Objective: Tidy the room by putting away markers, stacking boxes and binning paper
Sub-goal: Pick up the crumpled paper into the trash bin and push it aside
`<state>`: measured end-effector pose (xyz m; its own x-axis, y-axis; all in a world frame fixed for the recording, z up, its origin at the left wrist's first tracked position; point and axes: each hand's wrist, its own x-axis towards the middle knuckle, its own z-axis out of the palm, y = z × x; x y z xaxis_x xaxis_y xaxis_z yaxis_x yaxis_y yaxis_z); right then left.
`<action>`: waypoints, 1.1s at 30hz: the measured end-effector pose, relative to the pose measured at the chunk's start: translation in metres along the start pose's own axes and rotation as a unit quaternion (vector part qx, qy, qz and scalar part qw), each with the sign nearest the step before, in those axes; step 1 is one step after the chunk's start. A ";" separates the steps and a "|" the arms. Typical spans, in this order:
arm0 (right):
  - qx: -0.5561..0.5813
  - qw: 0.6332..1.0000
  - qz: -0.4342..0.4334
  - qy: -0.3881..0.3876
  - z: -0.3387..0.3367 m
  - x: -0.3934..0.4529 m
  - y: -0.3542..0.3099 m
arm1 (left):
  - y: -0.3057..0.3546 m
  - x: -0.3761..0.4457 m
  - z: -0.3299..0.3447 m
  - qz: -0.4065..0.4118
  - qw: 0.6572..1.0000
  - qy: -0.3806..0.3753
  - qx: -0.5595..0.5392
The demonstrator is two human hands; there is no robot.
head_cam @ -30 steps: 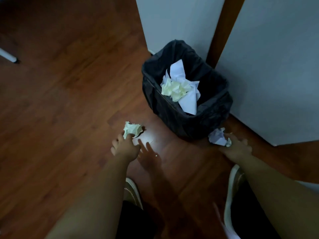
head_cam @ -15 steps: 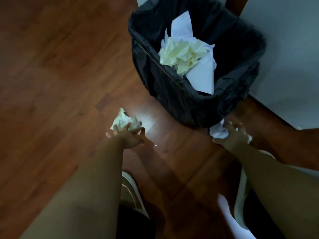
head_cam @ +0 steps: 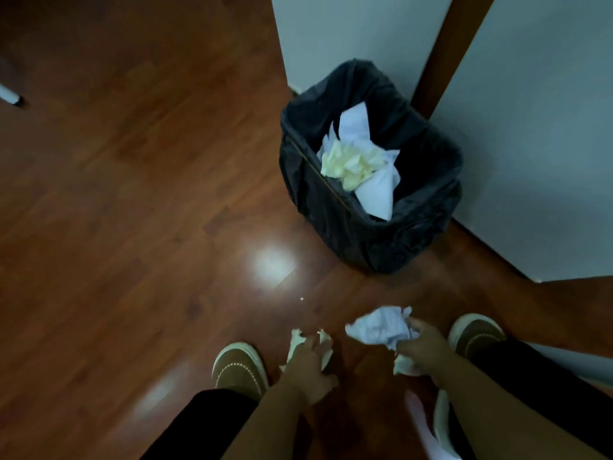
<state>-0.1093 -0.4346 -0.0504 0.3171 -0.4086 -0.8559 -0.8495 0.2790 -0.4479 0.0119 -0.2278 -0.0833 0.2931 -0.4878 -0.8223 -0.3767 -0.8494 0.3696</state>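
Observation:
A bin lined with a black bag (head_cam: 431, 207) stands on the wooden floor against the white wall. Crumpled cream paper (head_cam: 351, 164) and white sheets (head_cam: 378, 190) lie inside it. My left hand (head_cam: 308, 366) is closed around a cream paper ball (head_cam: 295, 341), which pokes out past the fingers. My right hand (head_cam: 421, 343) grips a crumpled white paper ball (head_cam: 378, 328); another white scrap (head_cam: 406, 365) shows under that hand. Both hands are low in the view, well short of the bin and off the floor.
My two brown shoes (head_cam: 238, 370) (head_cam: 477, 333) stand on the floor beside my hands. White wall panels (head_cam: 547, 127) and a brown door frame (head_cam: 447, 44) rise behind the bin. A white furniture leg (head_cam: 10, 97) sits far left. A tiny white speck (head_cam: 301, 298) lies on the floor.
Both hands have closed on the paper balls and lifted them off the floor, drawing back toward me. The view has risen, so the bin sits farther away.

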 end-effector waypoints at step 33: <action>-0.072 0.909 -0.334 0.240 -0.056 -0.116 -0.269 | 0.116 -0.107 -0.254 0.097 0.865 0.429 -0.242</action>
<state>0.0586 -0.5107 0.1837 0.5915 -0.7860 -0.1796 -0.5927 -0.2729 -0.7578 0.1600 -0.3256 0.1573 0.8885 -0.4233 -0.1769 -0.1412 -0.6193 0.7724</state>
